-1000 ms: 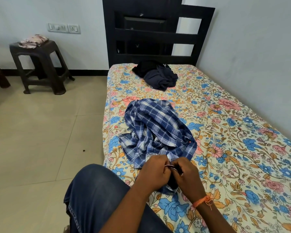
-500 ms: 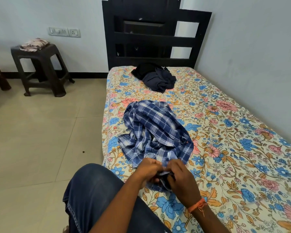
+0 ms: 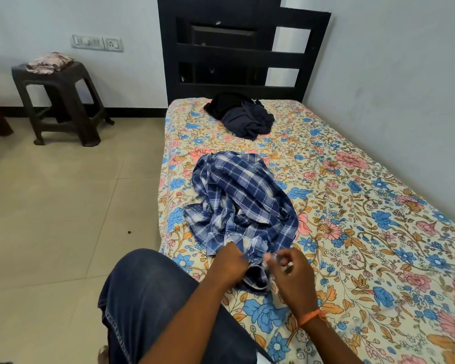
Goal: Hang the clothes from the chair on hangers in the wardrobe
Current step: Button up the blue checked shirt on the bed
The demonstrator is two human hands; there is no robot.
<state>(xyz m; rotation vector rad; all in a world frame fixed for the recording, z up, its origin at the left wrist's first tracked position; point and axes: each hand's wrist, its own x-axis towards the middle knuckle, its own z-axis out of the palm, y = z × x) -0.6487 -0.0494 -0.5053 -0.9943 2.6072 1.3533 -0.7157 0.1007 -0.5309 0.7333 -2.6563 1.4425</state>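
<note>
Fingers of the left hand (image 3: 230, 262) are pinching the near hem of the plaid shirt (image 3: 238, 203), probably steadying it while unfastening. At its three o'clock, the right hand (image 3: 290, 269) is curling, blurred; what it holds I cannot tell. Toward twelve o'clock, dark clothes (image 3: 243, 115) are waiting on the bed (image 3: 365, 232).

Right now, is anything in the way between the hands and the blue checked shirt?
No. The left hand already grips the near edge of the blue checked shirt on the bed. The right hand is right beside that edge, fingers curled and blurred. The dark clothes lie farther away, near the headboard.
</note>
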